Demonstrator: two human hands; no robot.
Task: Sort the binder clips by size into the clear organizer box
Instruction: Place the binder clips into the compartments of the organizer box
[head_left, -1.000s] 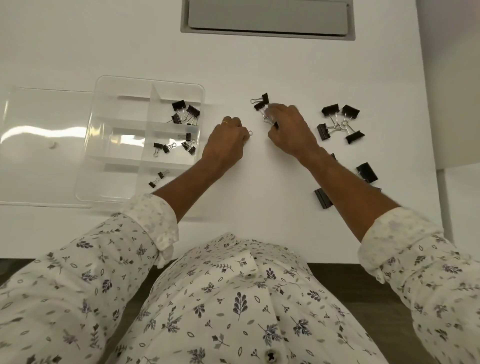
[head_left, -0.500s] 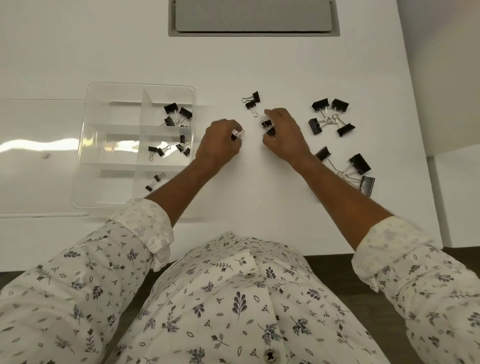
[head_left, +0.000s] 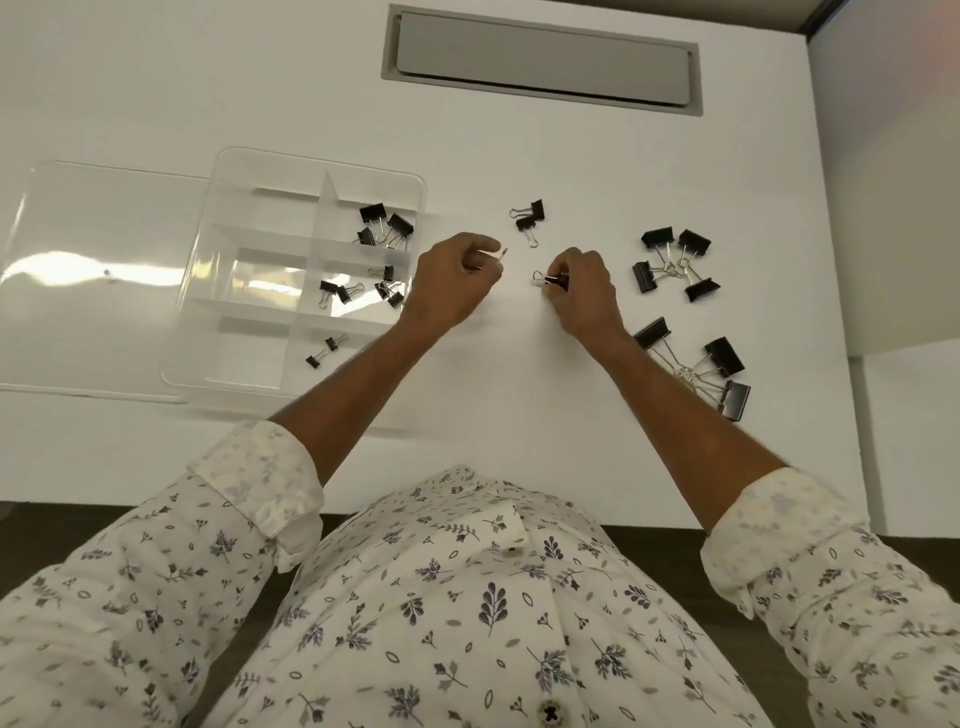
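So you're mid-pick on the little ones, I'd say. Your right hand (head_left: 582, 296) has a small binder clip (head_left: 555, 281) pinched between thumb and fingertips, low over the bench (head_left: 519, 410) with its wire loop pointing left. Your left hand (head_left: 454, 286) is curled up too. Only a bit of wire pokes past the fingers, so I'm guessing it holds a second small clip (head_left: 502, 254), but the black body is hidden.

The clear organizer box (head_left: 254, 291) sits just left of your left hand, with its lid (head_left: 93, 322) lying beside it. Three right-side compartments are in use:
- medium clips (head_left: 385, 224) in the far one
- smaller clips (head_left: 358, 289) in the middle one
- two tiny clips (head_left: 324, 351) in the near one

Next move, as I read it, is carrying both clips left and dropping them in with their size. They look closest to the middle bunch, but compare them before you let go. The dividers are clear and easy to misjudge, so get right over the compartment first.

Plenty is left after that. Two loose clips (head_left: 531, 215) lie just beyond your hands. Four large clips (head_left: 675, 265) and three even bigger clips (head_left: 701, 369) are off to the right, with their handles tangled together.
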